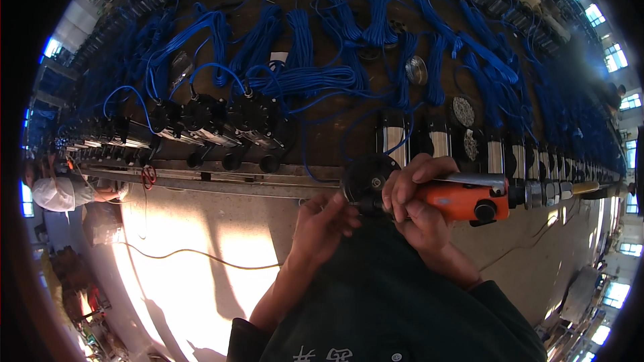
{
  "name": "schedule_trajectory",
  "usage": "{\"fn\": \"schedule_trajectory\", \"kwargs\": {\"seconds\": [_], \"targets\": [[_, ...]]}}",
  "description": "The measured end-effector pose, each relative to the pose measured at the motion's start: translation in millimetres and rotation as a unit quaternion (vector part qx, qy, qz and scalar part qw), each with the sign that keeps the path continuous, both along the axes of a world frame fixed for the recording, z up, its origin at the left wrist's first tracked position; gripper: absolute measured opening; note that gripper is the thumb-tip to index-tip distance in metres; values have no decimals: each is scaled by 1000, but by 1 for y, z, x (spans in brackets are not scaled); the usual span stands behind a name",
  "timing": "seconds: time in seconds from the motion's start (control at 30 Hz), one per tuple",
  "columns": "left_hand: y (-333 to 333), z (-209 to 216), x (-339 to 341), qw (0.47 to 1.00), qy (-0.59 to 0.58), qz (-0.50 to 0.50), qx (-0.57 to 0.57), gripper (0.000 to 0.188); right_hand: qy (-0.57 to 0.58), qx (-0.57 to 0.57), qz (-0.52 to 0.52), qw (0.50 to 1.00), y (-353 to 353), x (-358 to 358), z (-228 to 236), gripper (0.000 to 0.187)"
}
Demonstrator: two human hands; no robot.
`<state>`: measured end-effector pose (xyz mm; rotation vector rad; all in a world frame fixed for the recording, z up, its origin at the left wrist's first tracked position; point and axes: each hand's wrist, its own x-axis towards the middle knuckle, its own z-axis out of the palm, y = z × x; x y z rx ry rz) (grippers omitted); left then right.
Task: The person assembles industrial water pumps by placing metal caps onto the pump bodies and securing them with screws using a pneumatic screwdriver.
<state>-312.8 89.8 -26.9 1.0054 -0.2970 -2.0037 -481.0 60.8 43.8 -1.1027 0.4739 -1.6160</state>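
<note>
My right hand (424, 204) is wrapped round an orange air tool (463, 201) with a grey lever along its top and a black knob on its side. The tool lies sideways, its left end hidden behind my fingers at a black round pump end (365, 177). This pump end sits at the bench's near edge, its flat face toward me. Close against its lower left side is my left hand (323, 226), thumb and index finger drawn together; what they pinch, if anything, is too small to tell. A blue cable (315, 173) runs near the pump end.
Black-and-silver pumps (258, 121) line the bench edge on both sides. Coiled blue cables (302, 80) cover the bench behind. Two dishes of small metal parts (463, 112) stand right of centre. A hose (201, 255) lies on the floor; a person (57, 191) is far left.
</note>
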Motion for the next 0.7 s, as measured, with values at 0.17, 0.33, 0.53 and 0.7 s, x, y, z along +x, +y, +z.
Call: {"fn": "schedule_trajectory", "kwargs": {"seconds": [0.17, 0.33, 0.53, 0.7], "targets": [[2, -5, 1, 999, 35, -15, -16, 17, -12, 15, 8, 1000, 4, 0, -2, 35], [2, -4, 1, 999, 30, -25, -22, 16, -9, 8, -36, 999, 9, -2, -9, 39], [4, -7, -4, 996, 80, -29, -34, 15, -10, 3, -25, 1000, 9, -5, -5, 40], [7, -17, -8, 998, 32, -54, -14, 17, 2, 20, 14, 1000, 11, -11, -13, 30]]}}
